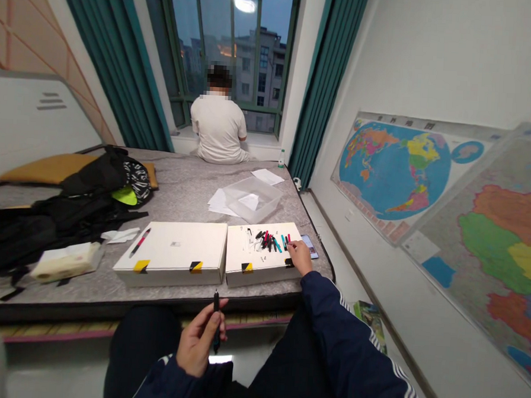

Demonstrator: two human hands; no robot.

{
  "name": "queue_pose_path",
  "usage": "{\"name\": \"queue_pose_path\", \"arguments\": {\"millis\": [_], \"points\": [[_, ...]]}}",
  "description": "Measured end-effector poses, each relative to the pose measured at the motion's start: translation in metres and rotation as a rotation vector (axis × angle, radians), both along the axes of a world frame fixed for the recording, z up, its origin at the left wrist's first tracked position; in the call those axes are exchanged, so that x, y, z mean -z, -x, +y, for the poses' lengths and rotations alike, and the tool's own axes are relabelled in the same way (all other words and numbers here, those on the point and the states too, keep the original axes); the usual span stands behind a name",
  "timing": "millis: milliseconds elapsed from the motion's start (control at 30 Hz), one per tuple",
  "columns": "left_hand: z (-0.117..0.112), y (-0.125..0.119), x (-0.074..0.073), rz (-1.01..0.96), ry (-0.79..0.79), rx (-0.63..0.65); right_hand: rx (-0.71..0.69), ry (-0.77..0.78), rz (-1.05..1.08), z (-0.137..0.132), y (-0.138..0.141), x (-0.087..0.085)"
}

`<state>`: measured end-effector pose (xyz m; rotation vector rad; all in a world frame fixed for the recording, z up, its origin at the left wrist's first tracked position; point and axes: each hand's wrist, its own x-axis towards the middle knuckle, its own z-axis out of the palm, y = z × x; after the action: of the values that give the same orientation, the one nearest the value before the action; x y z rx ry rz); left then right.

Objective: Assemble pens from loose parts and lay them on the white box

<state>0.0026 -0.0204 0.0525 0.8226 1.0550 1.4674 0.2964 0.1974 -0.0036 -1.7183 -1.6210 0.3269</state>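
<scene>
My left hand is closed around a slim black pen, held upright above my lap with its tip up. My right hand reaches to the right end of a white box. Its fingers are pinched together at the edge of a pile of pen parts, and what lies between them is too small to make out. Black, red, teal, white and clear pieces make up the pile. On the other white box, to the left, lies a red and black pen.
A phone lies beside the right box. Behind the boxes are a clear plastic bin and paper sheets. At left are a tissue pack and black bags. A person in white sits by the window, facing away.
</scene>
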Motion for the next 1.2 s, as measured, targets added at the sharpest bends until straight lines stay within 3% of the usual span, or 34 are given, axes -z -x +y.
{"name": "queue_pose_path", "arguments": {"millis": [100,300,467,633,933,1067,1200], "points": [[0.001,0.001,0.002,0.028,0.058,0.020,-0.052,-0.040,0.293,-0.024,0.019,-0.020],[0.000,-0.005,0.004,0.026,0.118,0.207,-0.460,0.121,0.837,-0.127,0.083,-0.064],[-0.005,-0.009,0.000,0.221,0.053,0.227,-0.535,0.163,1.069,-0.175,0.113,-0.081],[-0.007,-0.006,-0.002,0.372,-0.014,0.226,-0.520,0.164,1.074,-0.182,0.116,-0.089],[-0.005,-0.007,0.003,0.425,-0.042,0.233,-0.603,0.233,0.881,-0.188,0.108,-0.093],[-0.003,-0.007,0.007,0.475,-0.041,0.223,-0.602,0.236,0.747,-0.187,0.103,-0.087],[-0.001,-0.004,0.012,0.595,-0.067,0.213,-0.612,0.140,0.498,-0.191,0.101,-0.083]]}}
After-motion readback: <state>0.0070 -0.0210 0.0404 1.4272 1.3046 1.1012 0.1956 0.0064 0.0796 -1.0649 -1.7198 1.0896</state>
